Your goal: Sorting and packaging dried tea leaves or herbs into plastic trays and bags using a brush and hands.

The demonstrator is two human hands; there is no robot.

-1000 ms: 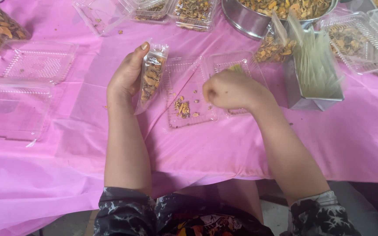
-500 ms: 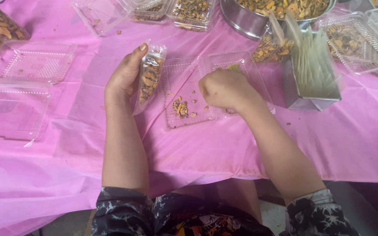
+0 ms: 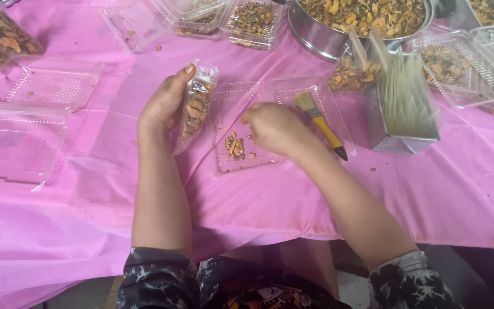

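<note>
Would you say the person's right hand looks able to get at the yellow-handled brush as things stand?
Probably yes. The right hand hovers over the open clear tray, and the yellow-handled brush lies uncovered just beside it, with nothing between them.

Two hands (image 3: 167, 106), one brush (image 3: 318, 123), one metal pot (image 3: 338, 28) (snack-filled), one held pouch (image 3: 196, 103).

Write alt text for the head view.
The left hand holds a clear bag of dried pieces upright; the right hand reaches over an open clear tray on a pink tablecloth, beside a brush.
</note>
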